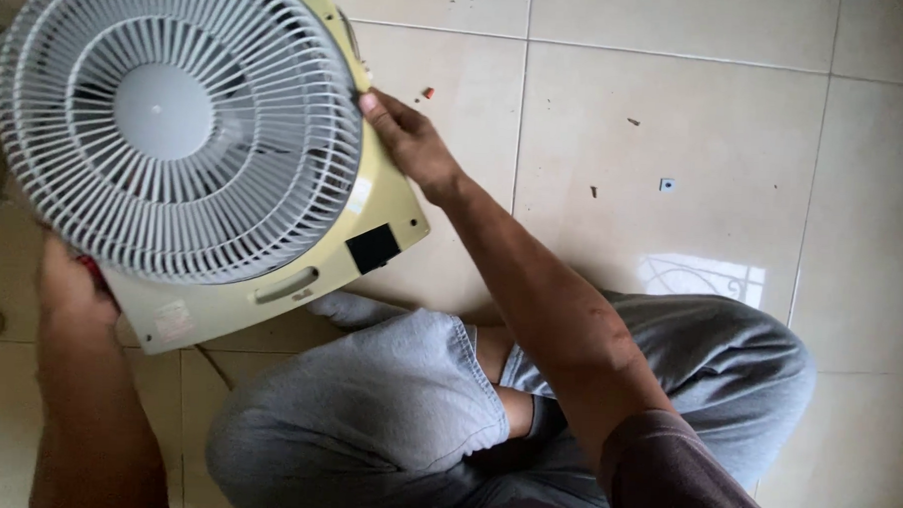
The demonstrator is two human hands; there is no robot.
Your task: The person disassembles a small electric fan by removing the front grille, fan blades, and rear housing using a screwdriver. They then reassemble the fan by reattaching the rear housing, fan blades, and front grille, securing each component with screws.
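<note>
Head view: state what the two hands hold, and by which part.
Both grip the pale yellow square box fan with the round grey plastic grille. The right hand holds its right edge; the left hand holds the opposite lower-left edge.

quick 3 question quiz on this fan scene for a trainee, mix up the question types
1. True or false: both hands hold the fan.
2. Which hand grips the frame edge beside the grille? A left hand B right hand
3. Fill in: the person sits cross-legged on a tiled ____.

Key: 1 true; 2 B, the left hand holds the lower corner of the frame; 3 floor.
</note>
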